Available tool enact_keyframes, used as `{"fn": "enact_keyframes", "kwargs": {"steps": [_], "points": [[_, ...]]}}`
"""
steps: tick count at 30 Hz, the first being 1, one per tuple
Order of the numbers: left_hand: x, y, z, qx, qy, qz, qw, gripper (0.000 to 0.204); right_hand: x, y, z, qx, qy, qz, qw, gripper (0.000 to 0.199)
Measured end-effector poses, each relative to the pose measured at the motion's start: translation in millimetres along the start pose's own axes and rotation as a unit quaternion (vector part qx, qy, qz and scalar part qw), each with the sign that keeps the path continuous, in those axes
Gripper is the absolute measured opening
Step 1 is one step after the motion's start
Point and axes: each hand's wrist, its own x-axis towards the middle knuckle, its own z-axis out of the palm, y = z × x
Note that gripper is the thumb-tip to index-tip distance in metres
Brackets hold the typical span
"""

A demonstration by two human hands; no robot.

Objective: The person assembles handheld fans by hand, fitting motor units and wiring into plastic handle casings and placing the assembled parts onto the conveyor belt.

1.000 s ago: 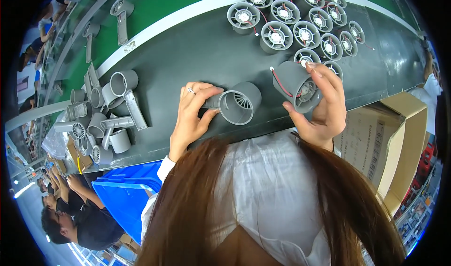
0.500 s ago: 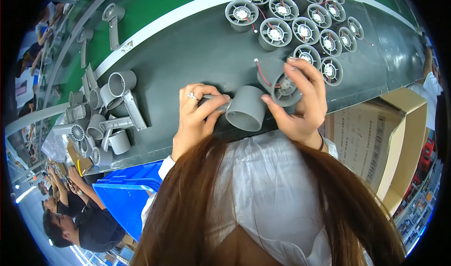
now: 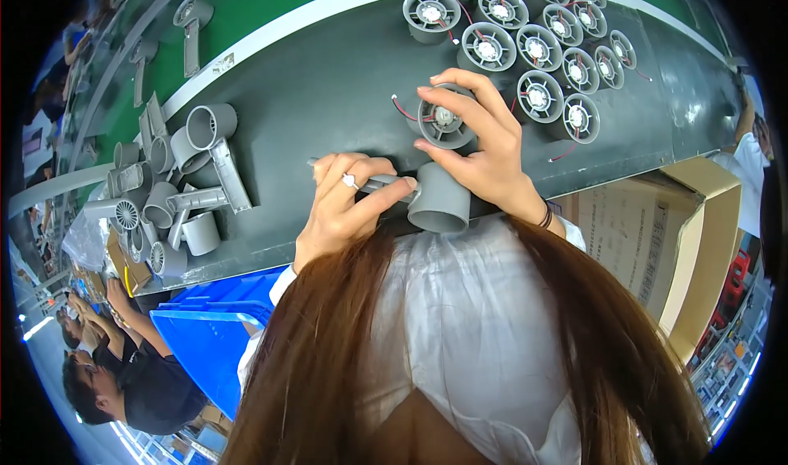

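At frame centre, the left hand [image 3: 338, 208] gripped the housing [image 3: 442, 200] by its handle [image 3: 380, 183], which pointed left, long axis roughly sideways; above, the right hand [image 3: 497, 149] held a fan [image 3: 444, 123], wire [image 3: 401, 109] pointing upper left.

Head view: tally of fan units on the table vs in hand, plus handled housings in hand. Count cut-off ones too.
Fan units on the table: 15
Fan unit in the right hand: 1
Handled housing in the left hand: 1
Total: 17
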Motion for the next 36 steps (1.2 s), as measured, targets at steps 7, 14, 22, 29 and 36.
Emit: {"fn": "enact_keyframes", "kwargs": {"steps": [7,14,22,29,36], "points": [[9,6,-12,-0.053,0.060,0.030,0.996,0.035,-9,2,5,-0.015,-0.058,0.018,0.998,0.056],[1,-5,-40,-0.052,-0.101,-0.092,0.989,0.048,-1,-5,-19,-0.039,0.020,0.040,0.998,0.054],[1,-6,-18,-0.015,-0.125,-0.170,0.977,0.048,-1,-28,-46,-0.039,0.026,-0.019,0.999,0.052],[13,1,-20,-0.052,-0.058,-0.132,0.988,0.057,4,-56,-65,-0.006,-0.046,0.001,0.999,0.051],[29,21,-30,-0.171,0.015,-0.059,0.983,0.032,7,-68,-54,0.029,-0.166,-0.038,0.985,0.069]]}}
